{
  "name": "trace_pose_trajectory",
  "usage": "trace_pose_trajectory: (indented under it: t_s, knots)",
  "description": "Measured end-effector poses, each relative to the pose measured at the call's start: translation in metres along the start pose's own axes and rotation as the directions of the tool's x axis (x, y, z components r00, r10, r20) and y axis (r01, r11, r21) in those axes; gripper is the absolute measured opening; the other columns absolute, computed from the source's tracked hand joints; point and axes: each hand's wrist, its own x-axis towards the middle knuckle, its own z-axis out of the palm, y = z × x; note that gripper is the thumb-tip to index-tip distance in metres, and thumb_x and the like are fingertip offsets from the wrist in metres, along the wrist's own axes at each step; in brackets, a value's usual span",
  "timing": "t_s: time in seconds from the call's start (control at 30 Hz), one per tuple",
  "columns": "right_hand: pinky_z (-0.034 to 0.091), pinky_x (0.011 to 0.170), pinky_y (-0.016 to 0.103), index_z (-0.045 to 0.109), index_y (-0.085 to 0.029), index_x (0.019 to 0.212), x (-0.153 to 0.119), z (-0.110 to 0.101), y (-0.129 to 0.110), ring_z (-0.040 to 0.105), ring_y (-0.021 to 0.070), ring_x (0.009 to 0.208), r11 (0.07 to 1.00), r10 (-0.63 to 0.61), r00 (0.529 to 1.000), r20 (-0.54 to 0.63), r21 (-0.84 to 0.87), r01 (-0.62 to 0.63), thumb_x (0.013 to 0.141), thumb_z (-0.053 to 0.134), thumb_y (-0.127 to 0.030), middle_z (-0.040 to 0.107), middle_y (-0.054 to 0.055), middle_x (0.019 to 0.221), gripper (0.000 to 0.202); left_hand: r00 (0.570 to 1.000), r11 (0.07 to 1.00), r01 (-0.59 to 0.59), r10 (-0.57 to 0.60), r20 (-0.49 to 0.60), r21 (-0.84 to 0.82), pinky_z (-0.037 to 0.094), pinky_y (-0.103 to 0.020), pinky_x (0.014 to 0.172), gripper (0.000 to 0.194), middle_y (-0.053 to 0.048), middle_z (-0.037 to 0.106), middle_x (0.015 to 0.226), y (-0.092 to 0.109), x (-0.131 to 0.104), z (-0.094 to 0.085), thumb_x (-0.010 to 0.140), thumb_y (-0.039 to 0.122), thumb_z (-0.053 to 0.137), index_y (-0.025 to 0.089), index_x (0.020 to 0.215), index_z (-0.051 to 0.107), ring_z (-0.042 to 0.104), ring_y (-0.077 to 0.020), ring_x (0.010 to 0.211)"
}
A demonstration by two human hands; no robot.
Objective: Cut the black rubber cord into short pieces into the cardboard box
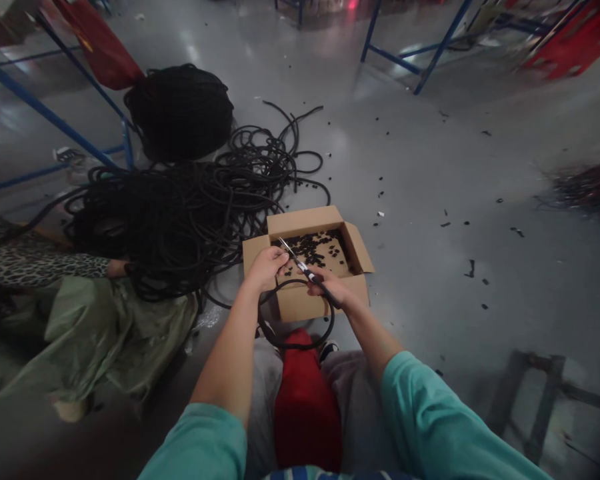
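Note:
Over an open cardboard box (pixel 305 303) on the floor are both of my hands. Small black pieces (pixel 307 250) lie scattered inside the box. My right hand (pixel 330 285) is closed on scissors (pixel 303 265), whose blades point up and left toward my other hand. Fingers pinched together, my left hand (pixel 270 265) is at the box's left side; what it grips is too small to make out. A black cord (pixel 333 327) loops below my hands, in front of the box and over a red cloth (pixel 305 413) between my legs.
A large tangle of black cord (pixel 180 213) spreads left of the box, with a thick black coil (pixel 183 110) behind it. At the left, a person's patterned sleeve (pixel 50 267) reaches toward the tangle above a green sheet (pixel 95 333). Blue metal frames (pixel 55 120) stand farther back.

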Motion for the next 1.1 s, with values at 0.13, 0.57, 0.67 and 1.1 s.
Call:
trace_pose_trajectory:
  t_s: [0.13,0.57,0.67,1.1]
  knots:
    - [0.023,0.044,0.019,0.059,-0.014,0.099,0.001,0.001,0.001,0.032,0.0043,0.043,1.0,0.014,0.999,-0.034,-0.008,-0.015,0.046,0.055,-0.013,0.039,-0.01,0.048,0.053,1.0,1.0,-0.002,0.002,0.005,0.009,0.027,-0.019,0.039,0.015,0.002,0.053,0.049,0.003,-0.002,-0.002,0.071,0.021,0.054,0.013,0.06,0.047,0.039,-0.0034,0.035]
    - [0.022,0.039,0.019,0.058,-0.014,0.1,0.0,0.002,-0.001,0.031,0.0043,0.037,0.998,0.034,0.996,-0.079,-0.05,-0.038,0.047,0.053,-0.013,0.038,-0.01,0.045,0.054,0.999,0.998,-0.036,0.037,-0.014,0.053,0.033,-0.019,0.044,0.017,0.005,0.05,0.05,-0.004,0.001,-0.005,0.063,0.02,0.062,0.014,0.07,0.047,0.044,-0.0049,0.041]
    - [0.023,0.039,0.02,0.057,-0.013,0.103,-0.002,0.0,-0.002,0.032,0.0049,0.038,0.997,0.072,0.997,-0.036,-0.027,-0.073,0.048,0.054,-0.015,0.04,-0.01,0.047,0.055,0.999,0.991,-0.031,0.033,-0.019,0.133,0.033,-0.019,0.044,0.014,0.006,0.048,0.046,-0.002,0.0,-0.006,0.062,0.019,0.062,0.014,0.067,0.05,0.044,-0.0055,0.04]
    - [0.033,0.054,0.021,0.061,-0.017,0.095,-0.001,0.003,0.004,0.04,0.0073,0.056,0.999,-0.009,1.0,-0.015,-0.05,0.008,0.046,0.06,-0.012,0.046,-0.006,0.06,0.049,0.998,0.958,0.018,-0.034,0.05,0.286,0.031,-0.02,0.041,0.009,0.005,0.047,0.04,0.001,-0.001,-0.011,0.059,0.021,0.061,0.013,0.064,0.06,0.041,-0.0067,0.036]
